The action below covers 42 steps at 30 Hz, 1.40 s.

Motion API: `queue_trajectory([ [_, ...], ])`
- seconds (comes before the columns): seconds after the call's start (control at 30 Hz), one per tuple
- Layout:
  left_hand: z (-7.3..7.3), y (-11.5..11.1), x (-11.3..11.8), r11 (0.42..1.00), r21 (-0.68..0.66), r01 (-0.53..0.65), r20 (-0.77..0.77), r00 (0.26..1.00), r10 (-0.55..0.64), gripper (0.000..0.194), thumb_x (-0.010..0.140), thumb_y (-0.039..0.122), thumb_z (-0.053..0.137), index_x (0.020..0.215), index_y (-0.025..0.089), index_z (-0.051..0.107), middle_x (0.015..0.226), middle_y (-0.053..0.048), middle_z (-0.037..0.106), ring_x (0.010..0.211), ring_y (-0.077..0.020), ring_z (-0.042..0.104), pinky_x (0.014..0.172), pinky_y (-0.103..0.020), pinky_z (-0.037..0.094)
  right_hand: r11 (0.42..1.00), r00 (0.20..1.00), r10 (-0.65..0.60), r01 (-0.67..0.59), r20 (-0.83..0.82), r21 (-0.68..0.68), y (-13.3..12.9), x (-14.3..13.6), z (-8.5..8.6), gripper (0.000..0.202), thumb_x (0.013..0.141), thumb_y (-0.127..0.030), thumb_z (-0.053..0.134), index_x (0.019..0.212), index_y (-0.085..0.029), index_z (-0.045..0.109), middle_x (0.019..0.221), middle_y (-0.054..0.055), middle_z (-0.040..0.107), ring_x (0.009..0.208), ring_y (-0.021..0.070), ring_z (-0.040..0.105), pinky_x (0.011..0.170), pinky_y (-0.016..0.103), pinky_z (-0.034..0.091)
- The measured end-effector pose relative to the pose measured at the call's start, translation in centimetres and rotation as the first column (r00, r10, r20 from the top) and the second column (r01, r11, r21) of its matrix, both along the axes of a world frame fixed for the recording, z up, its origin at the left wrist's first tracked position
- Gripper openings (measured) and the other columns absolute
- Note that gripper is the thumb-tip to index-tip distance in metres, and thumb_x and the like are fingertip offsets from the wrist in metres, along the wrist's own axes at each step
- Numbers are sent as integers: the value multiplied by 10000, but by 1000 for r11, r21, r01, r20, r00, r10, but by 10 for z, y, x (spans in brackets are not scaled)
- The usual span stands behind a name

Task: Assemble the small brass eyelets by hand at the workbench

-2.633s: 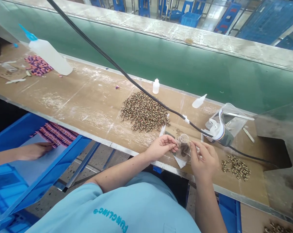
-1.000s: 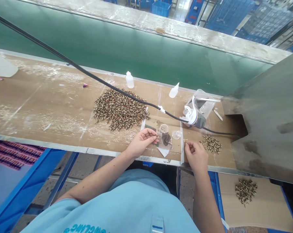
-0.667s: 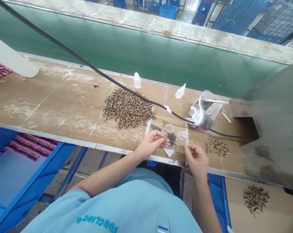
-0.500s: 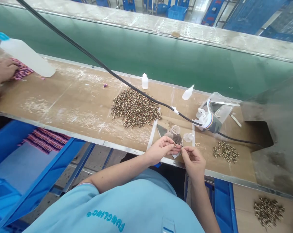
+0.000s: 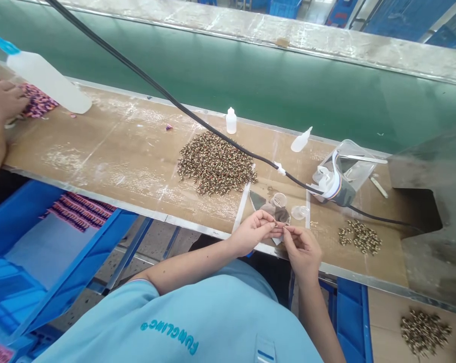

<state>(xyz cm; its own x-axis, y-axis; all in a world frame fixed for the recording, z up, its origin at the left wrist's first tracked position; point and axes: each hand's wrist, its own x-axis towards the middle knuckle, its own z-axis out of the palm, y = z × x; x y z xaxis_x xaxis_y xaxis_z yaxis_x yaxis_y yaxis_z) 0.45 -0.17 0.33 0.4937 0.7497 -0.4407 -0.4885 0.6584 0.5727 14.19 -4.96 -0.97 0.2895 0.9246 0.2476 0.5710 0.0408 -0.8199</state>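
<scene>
My left hand (image 5: 253, 233) is closed, with a small brown-and-gold piece (image 5: 276, 225) pinched between thumb and finger. Right beside it, the fingertips of my right hand (image 5: 304, 251) are pressed together; whatever they hold is too small to make out. The two hands meet over the front edge of the bench. Just behind them are a dark grey cloth (image 5: 283, 215), a small clear round tub (image 5: 279, 199) and a clear lid (image 5: 299, 212). A large pile of small brown-and-gold pieces (image 5: 216, 164) lies to the left, and a smaller pile (image 5: 361, 237) to the right.
A black cable (image 5: 182, 107) crosses above the bench to a bag-covered device (image 5: 332, 189). Two small white bottles (image 5: 231, 121) stand and lean at the back. At far left, a co-worker's hand (image 5: 3, 101) rests near a large bottle (image 5: 48, 80). Blue crates (image 5: 65, 267) sit below.
The whole view has shifted slightly, so the bench appears a little further right and up. My hands keep almost the same pose together. The co-worker's hand has moved a little.
</scene>
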Motion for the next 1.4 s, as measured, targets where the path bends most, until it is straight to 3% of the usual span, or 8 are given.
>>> queue_trajectory([
  [0.2, -4, -2, 1, 1000, 24, -17, 0, 1000, 17, 288, 721, 255, 730, 805, 137, 481, 812, -78, 708, 850, -173, 682, 884, -358, 493, 1000, 999, 14, -15, 47, 10, -1, 1, -1, 123, 826, -275, 580, 830, -187, 667, 790, 27, 652, 602, 100, 594, 544, 224, 522],
  [0.63, -1, 0, 0, 999, -39, -10, 10, 1000, 11, 256, 735, 220, 716, 800, 141, 482, 824, -65, 708, 783, -142, 683, 874, -346, 495, 992, 966, 43, -71, 254, 102, 2, -1, 1, 111, 875, -238, 513, 845, -196, 611, 792, 26, 634, 720, 127, 594, 591, 240, 490],
  [1.03, -3, -1, -1, 1000, -24, -4, 18, 1000, 4, 261, 743, 235, 711, 812, 143, 477, 819, -77, 706, 809, -161, 683, 938, -410, 466, 993, 968, 35, -63, 250, 102, 1, -1, -1, 107, 878, -243, 506, 838, -201, 596, 789, 18, 623, 726, 128, 582, 619, 252, 477],
  [1.4, -4, -1, -1, 999, -46, 11, -11, 1000, -11, 247, 738, 212, 715, 806, 134, 492, 783, -58, 698, 734, -136, 684, 841, -337, 524, 996, 962, 11, -34, 274, 82, -1, -3, -1, 115, 877, -245, 513, 859, -204, 619, 793, 31, 629, 717, 134, 587, 593, 257, 490],
])
